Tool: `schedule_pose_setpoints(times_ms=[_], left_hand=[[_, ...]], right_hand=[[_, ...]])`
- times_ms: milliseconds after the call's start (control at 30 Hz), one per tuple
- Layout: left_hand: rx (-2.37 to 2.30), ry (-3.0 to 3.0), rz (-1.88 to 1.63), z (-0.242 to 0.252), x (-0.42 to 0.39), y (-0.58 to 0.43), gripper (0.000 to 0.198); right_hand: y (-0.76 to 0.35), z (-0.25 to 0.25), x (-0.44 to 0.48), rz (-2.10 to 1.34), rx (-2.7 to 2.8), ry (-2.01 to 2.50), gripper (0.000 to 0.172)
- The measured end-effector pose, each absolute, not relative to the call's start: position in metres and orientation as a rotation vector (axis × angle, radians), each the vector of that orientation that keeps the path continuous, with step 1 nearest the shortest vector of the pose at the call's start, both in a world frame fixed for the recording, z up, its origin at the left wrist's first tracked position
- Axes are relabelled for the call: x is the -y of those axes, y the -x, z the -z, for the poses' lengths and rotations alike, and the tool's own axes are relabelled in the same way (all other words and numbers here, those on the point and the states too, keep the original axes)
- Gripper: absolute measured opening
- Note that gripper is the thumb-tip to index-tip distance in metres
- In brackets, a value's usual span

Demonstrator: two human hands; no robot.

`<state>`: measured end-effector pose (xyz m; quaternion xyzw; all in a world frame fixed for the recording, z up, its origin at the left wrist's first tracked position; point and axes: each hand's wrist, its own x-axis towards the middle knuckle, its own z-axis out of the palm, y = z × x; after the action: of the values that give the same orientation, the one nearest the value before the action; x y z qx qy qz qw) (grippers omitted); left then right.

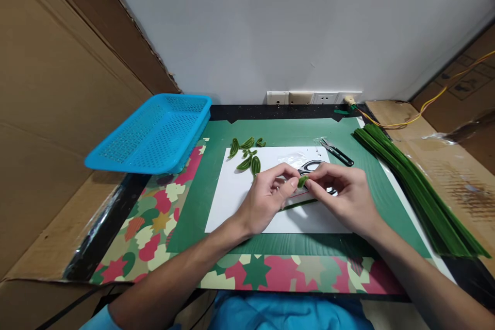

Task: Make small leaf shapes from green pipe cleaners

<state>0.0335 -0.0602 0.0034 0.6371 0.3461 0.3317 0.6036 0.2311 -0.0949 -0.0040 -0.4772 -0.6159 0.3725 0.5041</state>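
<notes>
Between the fingertips of both hands is a short piece of fuzzy green pipe cleaner, held over a white sheet of paper. My left hand pinches its left end, and my right hand pinches the right end. Under the hands lies a straight green pipe cleaner stem. Scissors with black and white handles rest behind the fingers, partly covered. Several leaf shapes bent from green pipe cleaner lie on the paper's upper left and just beyond it.
A blue perforated basket stands at the left. Black thread snips lie behind my right hand. A thick bundle of green pipe cleaners stretches along the right edge. Wall sockets and a yellow cable are at the back.
</notes>
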Motion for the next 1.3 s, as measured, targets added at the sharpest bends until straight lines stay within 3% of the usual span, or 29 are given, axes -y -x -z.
schedule_pose_setpoints(times_ms=[567,1067,1300], left_hand=[[-0.905,-1.933,-1.072,0.008,0.067,-0.038,0.005],[-0.827,-2.030,-1.028,0.013,0.066,-0.034,0.005],[-0.880,-2.115,-1.018,0.009,0.069,-0.035,0.022]], right_hand=[[-0.225,0.006,0.096,-0.660,1.622,1.195,0.016],[-0.222,0.011,0.099,-0.497,1.692,1.149,0.018],[-0.222,0.010,0.099,-0.404,1.687,1.185,0.015]])
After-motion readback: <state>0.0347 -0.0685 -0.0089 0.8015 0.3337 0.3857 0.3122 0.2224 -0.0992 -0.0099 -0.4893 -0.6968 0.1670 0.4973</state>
